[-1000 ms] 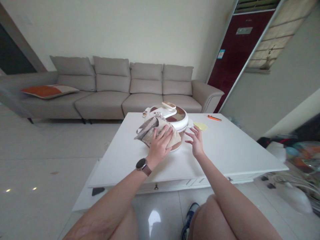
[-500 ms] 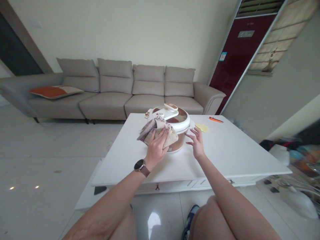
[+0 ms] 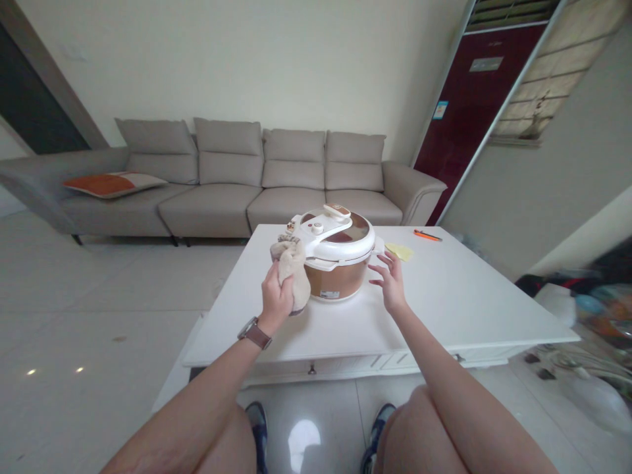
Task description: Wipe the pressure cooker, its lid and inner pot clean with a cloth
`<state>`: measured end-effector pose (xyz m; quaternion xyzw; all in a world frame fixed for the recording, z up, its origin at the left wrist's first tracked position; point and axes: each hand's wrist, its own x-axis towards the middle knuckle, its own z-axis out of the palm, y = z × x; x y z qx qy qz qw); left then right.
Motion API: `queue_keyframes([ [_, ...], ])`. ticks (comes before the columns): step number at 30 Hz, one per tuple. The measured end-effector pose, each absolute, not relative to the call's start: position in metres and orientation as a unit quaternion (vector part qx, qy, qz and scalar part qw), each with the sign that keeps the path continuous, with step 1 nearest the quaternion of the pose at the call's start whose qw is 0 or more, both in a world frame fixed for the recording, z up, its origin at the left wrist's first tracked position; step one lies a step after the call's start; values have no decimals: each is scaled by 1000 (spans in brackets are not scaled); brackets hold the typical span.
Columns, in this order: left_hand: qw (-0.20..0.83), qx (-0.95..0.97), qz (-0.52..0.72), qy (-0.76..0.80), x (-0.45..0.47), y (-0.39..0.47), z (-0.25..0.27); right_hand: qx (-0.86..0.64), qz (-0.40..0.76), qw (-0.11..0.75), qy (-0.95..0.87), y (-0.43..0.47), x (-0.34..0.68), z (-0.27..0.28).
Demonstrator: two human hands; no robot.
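A white-lidded pressure cooker (image 3: 340,280) with a gold-brown body stands upright on the white table (image 3: 444,296). My left hand (image 3: 276,299) is closed around a bunched beige and grey cloth (image 3: 295,280) at the cooker's left side. The cloth hides part of that side; whether it presses on the body, I cannot tell. Beside the cooker's right handle, my right hand (image 3: 390,280) has its fingers spread and holds nothing. Its fingertips are close to the handle, and contact is unclear.
Behind the cooker's right side lies a yellow cloth or paper (image 3: 399,251). An orange pen-like object (image 3: 427,235) rests near the table's far right edge. Beyond the table is a grey sofa (image 3: 286,201) with an orange cushion (image 3: 111,185).
My left hand has moved left and down with the cloth, from across the cooker's front to its left side. The cooker's front and label now show. My right hand stays almost still.
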<state>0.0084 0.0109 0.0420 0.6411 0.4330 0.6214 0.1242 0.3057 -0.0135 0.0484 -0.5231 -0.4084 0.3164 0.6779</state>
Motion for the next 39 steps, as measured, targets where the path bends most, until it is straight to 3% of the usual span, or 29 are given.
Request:
queue_keyframes([
  [11, 277, 584, 595, 478, 26, 21, 11, -522, 308, 672, -426, -11, 303, 46],
  [22, 225, 695, 546, 409, 59, -12, -24, -530, 295, 681, -410, -10, 297, 51],
  [29, 216, 757, 487, 379, 78, -33, -21, -503, 333, 718, -348, -8, 301, 52],
  [39, 88, 920, 247, 292, 133, -44, -19, -504, 314, 712, -375, -23, 308, 51],
])
